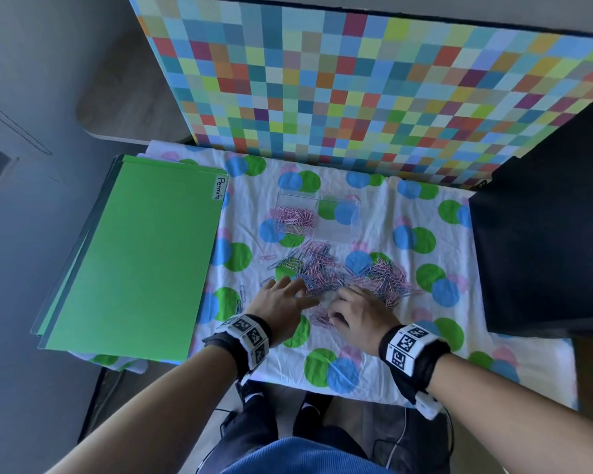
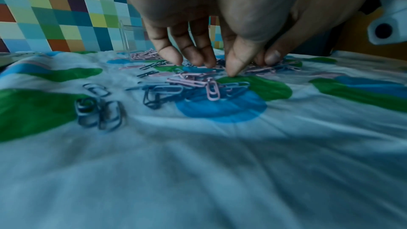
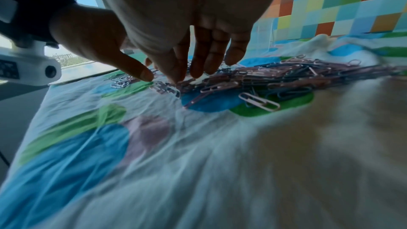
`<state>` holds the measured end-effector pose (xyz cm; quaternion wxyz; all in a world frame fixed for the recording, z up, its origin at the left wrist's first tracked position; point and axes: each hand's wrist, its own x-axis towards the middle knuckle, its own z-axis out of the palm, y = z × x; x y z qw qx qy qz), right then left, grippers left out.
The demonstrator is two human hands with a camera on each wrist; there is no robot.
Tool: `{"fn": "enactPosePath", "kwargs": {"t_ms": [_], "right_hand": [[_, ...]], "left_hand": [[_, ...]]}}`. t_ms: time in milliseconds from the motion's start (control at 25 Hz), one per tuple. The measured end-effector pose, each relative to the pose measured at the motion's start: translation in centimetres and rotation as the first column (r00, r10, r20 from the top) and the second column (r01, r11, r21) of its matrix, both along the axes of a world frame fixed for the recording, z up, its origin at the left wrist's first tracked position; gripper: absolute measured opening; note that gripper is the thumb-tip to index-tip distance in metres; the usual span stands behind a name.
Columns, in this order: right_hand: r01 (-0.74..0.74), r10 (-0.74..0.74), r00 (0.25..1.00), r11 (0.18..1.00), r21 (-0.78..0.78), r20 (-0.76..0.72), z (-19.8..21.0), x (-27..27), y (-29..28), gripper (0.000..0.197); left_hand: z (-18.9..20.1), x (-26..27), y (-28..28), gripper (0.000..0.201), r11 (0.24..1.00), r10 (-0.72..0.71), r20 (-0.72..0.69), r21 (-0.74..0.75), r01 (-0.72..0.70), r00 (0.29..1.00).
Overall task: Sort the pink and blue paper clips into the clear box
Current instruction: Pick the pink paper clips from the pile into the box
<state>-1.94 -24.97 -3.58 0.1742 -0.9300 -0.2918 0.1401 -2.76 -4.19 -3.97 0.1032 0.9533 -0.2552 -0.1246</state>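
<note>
a: so, why is the left hand (image 1: 281,304) spread flat on the paper clips (image 1: 336,271)?
b: i think it slides them apart. the right hand (image 1: 356,314) rakes pink ones near, fingers bent down, pinching none.
a: and the clear box (image 1: 317,215)?
b: behind the pile, pink clips inside. spotty cloth (image 1: 374,350) below, checkered wall (image 1: 356,80) behind.

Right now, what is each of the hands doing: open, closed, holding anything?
Left hand: open, fingers extended, fingertips down on the mixed paper clips.
Right hand: open, fingers extended onto the clips; nothing gripped.
</note>
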Motion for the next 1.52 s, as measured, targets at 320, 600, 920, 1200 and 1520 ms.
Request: {"fn": "enactPosePath", "kwargs": {"t_ms": [320,600,920,1200,1520], "right_hand": [[0.01,-0.01,0.999,1.0,-0.002,-0.05,0.0,0.3,-0.5,0.002],[0.257,-0.213,0.937,0.957,0.132,-0.277,1.2,1.4,-0.6,0.005],[0.518,-0.282,0.73,0.823,0.235,-0.623,1.6,2.4,-0.5,0.028],[0.929,-0.142,0.179,0.351,0.12,-0.974,2.4,2.8,-0.2,0.021],[0.759,-0.373,0.449,0.638,0.126,-0.812,1.4,2.5,-0.6,0.021]], "left_hand": [[0.3,-0.3,-2.4,0.019,0.998,0.011,-0.081,-0.056,-0.016,0.997],[0.3,-0.2,-1.2,0.011,0.971,0.162,-0.124,-0.158,-0.181,0.979],[1.0,0.8,-0.5,0.035,0.763,0.414,-0.334,-0.381,-0.523,0.847],[1.3,0.8,-0.3,0.017,0.483,0.391,-0.727,-0.36,-0.798,0.564],[1.0,-1.2,-2.0,0.016,0.964,0.146,-0.322,-0.166,-0.208,0.935]]}}
